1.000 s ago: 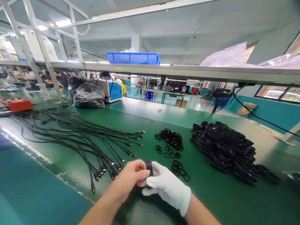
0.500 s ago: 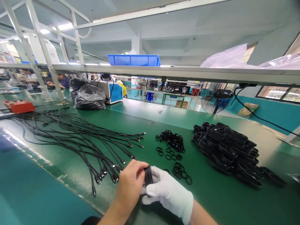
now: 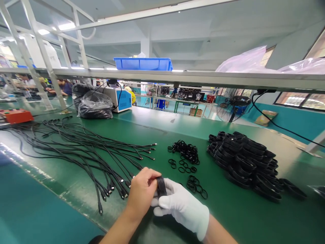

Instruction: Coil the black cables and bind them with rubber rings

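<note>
A coiled black cable is held between both hands above the near part of the bench. My bare left hand grips the coil's left side with thumb and fingers. From the right, my right hand, in a white glove, pinches the same coil. Parts of the coil are hidden behind the fingers. Loose black cables with metal-tipped plugs lie spread to the left. Small black rings are scattered beyond the right hand, near a denser heap of rings.
Coiled cables are piled on the right of the green bench. Behind stand a plastic bag, a blue-and-white machine and an orange control box. A shelf spans above, carrying a blue tray.
Both hands keep hold of the coil, with the left hand slightly higher against it. The whole view has shifted a little.
</note>
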### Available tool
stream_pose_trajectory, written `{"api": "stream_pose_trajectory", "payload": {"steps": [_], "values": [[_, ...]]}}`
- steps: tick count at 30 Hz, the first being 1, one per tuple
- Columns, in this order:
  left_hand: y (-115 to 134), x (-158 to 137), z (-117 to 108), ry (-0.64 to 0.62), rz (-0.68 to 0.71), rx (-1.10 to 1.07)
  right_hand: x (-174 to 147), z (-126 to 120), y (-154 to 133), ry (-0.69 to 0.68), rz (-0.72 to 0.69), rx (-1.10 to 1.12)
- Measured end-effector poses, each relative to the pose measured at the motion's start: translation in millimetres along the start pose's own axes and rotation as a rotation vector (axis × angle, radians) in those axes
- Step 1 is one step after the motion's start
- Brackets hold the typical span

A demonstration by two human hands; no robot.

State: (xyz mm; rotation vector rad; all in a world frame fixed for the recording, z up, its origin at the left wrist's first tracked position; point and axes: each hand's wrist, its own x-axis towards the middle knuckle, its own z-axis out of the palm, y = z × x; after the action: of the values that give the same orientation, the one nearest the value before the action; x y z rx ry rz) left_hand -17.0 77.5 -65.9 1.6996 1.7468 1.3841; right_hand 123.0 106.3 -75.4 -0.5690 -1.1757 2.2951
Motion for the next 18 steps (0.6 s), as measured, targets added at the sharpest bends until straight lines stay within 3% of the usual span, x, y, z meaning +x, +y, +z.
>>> {"api": "stream_pose_trajectory", "payload": {"steps": [7, 10, 18], "values": [[16.4, -0.3, -26.1, -0.261, -0.195, -0.184, -3.7, -4.5, -5.3, 0.001, -0.009, 0.067], [18.4, -2.8, -29.5, -0.405, -0.203, -0.240, -3.7, -3.8, -5.2, -0.038, -0.002, 0.047], [17.7, -4.9, -28.4, -0.431, -0.132, -0.204, -4.3, -2.9, -4.7, -0.080, -0.022, 0.070]]}}
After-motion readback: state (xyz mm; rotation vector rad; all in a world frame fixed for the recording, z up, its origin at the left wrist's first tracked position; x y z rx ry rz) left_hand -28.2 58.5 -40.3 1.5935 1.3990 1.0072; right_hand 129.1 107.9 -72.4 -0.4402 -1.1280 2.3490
